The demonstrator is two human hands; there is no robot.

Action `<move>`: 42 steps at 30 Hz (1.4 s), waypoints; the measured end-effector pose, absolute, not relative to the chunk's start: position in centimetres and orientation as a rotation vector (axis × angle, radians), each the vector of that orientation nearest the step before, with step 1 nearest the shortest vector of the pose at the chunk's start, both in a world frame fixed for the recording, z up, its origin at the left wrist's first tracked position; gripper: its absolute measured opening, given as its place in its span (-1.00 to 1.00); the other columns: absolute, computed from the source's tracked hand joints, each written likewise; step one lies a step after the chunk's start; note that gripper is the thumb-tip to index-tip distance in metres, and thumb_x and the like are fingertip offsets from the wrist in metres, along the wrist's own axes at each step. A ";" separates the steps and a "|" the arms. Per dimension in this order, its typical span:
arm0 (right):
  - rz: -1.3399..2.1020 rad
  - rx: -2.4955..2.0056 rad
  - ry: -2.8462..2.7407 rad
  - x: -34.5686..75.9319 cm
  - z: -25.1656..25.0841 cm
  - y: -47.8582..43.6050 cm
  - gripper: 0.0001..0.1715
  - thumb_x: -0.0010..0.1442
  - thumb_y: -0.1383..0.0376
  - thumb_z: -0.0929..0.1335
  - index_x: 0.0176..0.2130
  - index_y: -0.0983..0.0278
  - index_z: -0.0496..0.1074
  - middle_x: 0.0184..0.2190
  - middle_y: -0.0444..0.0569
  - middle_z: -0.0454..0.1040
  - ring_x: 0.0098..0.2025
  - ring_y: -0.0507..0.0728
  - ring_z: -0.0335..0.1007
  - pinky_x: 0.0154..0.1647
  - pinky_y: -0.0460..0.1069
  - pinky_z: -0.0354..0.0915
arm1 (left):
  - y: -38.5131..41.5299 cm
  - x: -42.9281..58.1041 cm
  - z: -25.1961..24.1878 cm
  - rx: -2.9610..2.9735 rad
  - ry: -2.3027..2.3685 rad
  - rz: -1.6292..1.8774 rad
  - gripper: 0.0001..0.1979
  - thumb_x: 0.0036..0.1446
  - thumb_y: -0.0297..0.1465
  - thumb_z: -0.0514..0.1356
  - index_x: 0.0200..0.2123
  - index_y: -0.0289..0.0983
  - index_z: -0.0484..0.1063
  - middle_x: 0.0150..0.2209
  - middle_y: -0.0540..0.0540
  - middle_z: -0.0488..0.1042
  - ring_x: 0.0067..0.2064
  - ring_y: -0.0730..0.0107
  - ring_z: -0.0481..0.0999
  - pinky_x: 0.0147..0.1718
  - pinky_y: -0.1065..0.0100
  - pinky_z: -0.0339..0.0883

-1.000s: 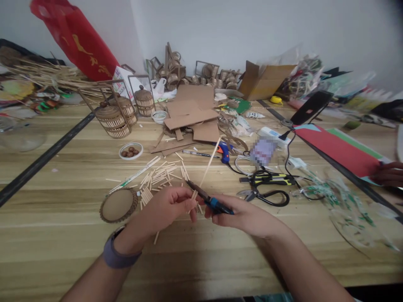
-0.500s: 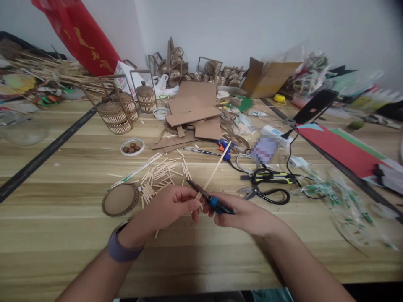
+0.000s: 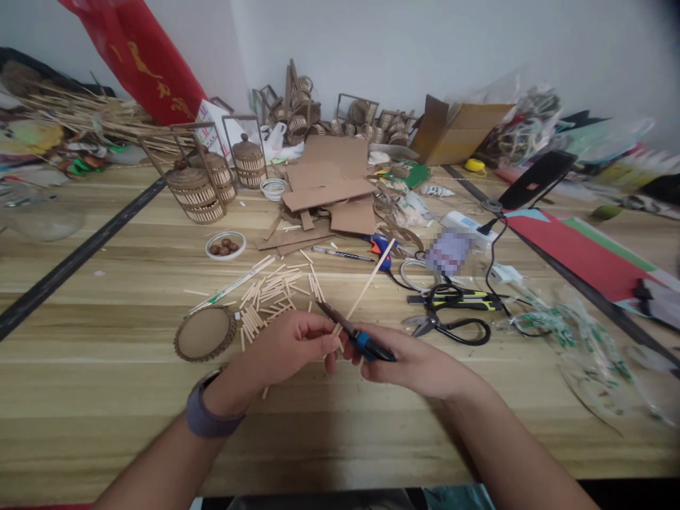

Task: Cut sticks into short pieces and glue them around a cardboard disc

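My left hand is closed, pinching a long thin wooden stick that slants up to the right. My right hand is closed on a blue-handled cutter whose dark jaws cross the stick near my left fingertips. A grey band sits on my left wrist. Just beyond my hands lie several short cut sticks and a round cardboard disc.
Black scissors, yellow-black pliers, a blue glue gun, a pen and a power strip lie to the right. Cardboard sheets, small woven baskets, a dish of nuts, red paper and clear plastic bags crowd the wooden table.
My hands hold the same grip on stick and cutter. The view has shifted slightly, and another person's hand at the far right edge has gone from sight.
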State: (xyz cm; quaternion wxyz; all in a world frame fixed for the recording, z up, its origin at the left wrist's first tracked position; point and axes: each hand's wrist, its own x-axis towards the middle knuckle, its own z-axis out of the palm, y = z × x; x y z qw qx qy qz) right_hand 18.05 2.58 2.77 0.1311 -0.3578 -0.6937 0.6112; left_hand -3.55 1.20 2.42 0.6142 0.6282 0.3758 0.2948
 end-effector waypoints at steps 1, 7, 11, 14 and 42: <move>1.764 -1.043 -2.026 18.0 2.8 2.6 -0.73 0.00 0.31 0.33 -0.22 0.28 0.39 -0.30 -0.09 0.40 -0.23 0.11 0.31 -0.21 -0.01 0.26 | 1.2 -3.6 2.4 1.461 0.874 0.668 -0.78 0.15 -0.35 0.14 -0.44 -0.28 0.53 -0.50 -0.02 0.55 -0.40 0.37 0.50 -0.33 0.42 0.30; 1.660 -1.090 -2.121 17.8 2.6 2.6 -0.81 -0.01 0.36 0.30 -0.29 0.28 0.36 -0.38 -0.13 0.33 -0.33 0.07 0.25 -0.32 -0.05 0.21 | 1.1 -3.7 2.2 1.522 0.916 0.639 -0.74 0.17 -0.38 0.10 -0.51 -0.28 0.48 -0.48 0.01 0.55 -0.39 0.41 0.49 -0.32 0.45 0.29; 1.606 -1.092 -2.178 17.8 2.5 2.6 -0.78 -0.04 0.38 0.28 -0.28 0.28 0.35 -0.37 -0.11 0.34 -0.32 0.08 0.26 -0.31 -0.04 0.21 | 1.1 -3.7 2.1 1.513 0.919 0.630 -0.76 0.17 -0.38 0.10 -0.49 -0.28 0.49 -0.51 0.02 0.53 -0.41 0.42 0.48 -0.35 0.45 0.29; 1.617 -1.054 -2.176 18.0 2.4 2.7 -0.72 -0.04 0.38 0.28 -0.23 0.28 0.36 -0.32 -0.08 0.37 -0.27 0.10 0.29 -0.26 -0.03 0.23 | 1.2 -3.7 2.1 1.507 0.890 0.630 -0.74 0.18 -0.37 0.10 -0.50 -0.28 0.49 -0.53 0.02 0.52 -0.41 0.42 0.48 -0.33 0.44 0.29; 1.331 -1.141 -2.232 17.3 1.4 2.5 -0.83 -0.10 0.48 0.24 -0.42 0.25 0.26 -0.51 -0.21 0.24 -0.43 0.01 0.15 -0.41 -0.11 0.07 | 1.2 -3.9 1.5 1.557 1.030 0.615 -0.70 0.18 -0.31 0.09 -0.55 -0.28 0.43 -0.56 0.01 0.46 -0.47 0.43 0.40 -0.41 0.42 0.20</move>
